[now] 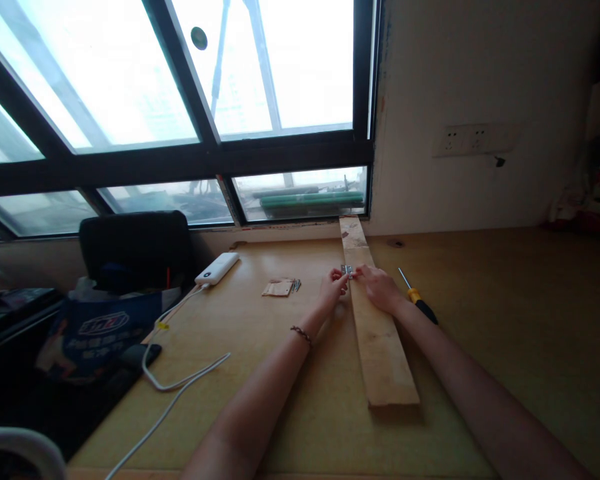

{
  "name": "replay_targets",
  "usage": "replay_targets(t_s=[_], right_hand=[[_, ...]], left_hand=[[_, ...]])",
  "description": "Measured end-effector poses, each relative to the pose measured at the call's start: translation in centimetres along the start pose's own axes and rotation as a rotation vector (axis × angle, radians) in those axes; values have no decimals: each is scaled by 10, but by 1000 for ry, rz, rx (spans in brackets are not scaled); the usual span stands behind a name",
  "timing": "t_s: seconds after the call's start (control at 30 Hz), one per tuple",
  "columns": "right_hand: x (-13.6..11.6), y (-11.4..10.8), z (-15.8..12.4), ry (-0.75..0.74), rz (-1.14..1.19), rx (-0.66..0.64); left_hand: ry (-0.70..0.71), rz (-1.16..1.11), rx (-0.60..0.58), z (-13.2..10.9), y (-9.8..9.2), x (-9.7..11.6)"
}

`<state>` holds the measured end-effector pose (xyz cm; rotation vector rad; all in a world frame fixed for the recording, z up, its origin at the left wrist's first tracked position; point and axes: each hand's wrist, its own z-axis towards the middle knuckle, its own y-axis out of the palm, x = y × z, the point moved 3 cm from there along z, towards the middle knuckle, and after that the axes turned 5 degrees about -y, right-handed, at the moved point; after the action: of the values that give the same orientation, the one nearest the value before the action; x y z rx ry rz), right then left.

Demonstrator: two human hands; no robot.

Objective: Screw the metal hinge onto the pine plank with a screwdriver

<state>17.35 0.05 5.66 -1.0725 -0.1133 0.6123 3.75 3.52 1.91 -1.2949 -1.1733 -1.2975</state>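
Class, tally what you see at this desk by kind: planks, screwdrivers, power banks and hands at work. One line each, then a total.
Plank: 1
Screwdriver: 1
Power bank: 1
Hands: 2, left hand and right hand, both pinching a small metal piece
Total: 5

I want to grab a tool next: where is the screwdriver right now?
In the head view the screwdriver lies on the table just right of the wooden plank, beside the right hand.
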Motion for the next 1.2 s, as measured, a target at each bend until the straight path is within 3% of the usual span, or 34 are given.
replay_targets(t_s=[0.1, 0.2, 0.4, 0.57, 0.63, 0.7, 0.77, 0.83, 0.93, 1.0, 1.1, 1.2], right_hand=[[0, 1, 1, -12, 2, 22], [0, 0, 0, -24, 2, 29], [-1, -2, -1, -80, 38, 37], [-3, -3, -1, -141, 1, 27], [-5, -7, -4, -158, -51, 32], [-7, -14, -12, -151, -100, 46], [-9, -22, -24, -118, -130, 67], [-12, -29, -38, -56, -128, 110], [-15, -31, -56, 58, -31, 210], [-14, -28, -63, 125, 54, 261], [-12, -23, -67, 184, 103, 283], [-11, -21, -67, 197, 100, 279]], left_hand=[[332, 415, 137, -9, 2, 9], [500, 706, 184, -16, 5, 13], [565, 909, 113, -16, 6, 15], [515, 791, 129, -10, -2, 16], [416, 589, 196, -4, -16, 16], [277, 304, 307, 4, -41, 15], [156, 25, 441, 7, -76, 11], [76, -77, 572, 5, -116, 6], [49, 174, 795, -10, -170, -1], [12, 421, 907, -21, -191, -5], [-34, 652, 922, -29, -199, -8], [-24, 795, 869, -27, -189, -8]])
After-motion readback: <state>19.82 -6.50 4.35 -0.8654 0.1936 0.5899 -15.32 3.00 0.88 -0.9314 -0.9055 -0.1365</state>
